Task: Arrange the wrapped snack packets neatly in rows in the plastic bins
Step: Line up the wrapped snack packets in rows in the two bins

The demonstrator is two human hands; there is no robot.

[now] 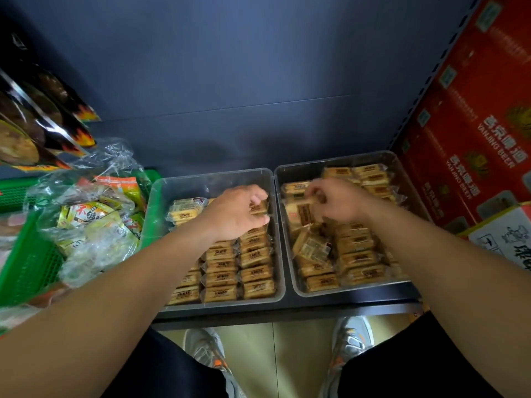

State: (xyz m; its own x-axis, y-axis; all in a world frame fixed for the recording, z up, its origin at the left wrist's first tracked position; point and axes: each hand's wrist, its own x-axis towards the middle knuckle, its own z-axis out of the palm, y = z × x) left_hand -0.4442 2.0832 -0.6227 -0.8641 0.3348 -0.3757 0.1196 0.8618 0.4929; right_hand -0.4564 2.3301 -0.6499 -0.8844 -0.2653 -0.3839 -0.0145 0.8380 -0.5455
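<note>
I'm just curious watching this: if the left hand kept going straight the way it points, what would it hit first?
Probably the far right corner of the left bin, past the packet the left hand grips; depth unclear.

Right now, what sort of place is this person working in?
Most likely a small shop's stocking shelf: two clear plastic bins holding identical wrapped snack packets, red cardboard beer cartons at the right, and a green plastic mesh basket of bagged snacks at the left.

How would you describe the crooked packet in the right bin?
Find the red beer carton on the right, then the clear bin beside it. Nearer the camera than the right hand, one packet lies tilted, pale greenish face up; its neighbours sit square.
</note>
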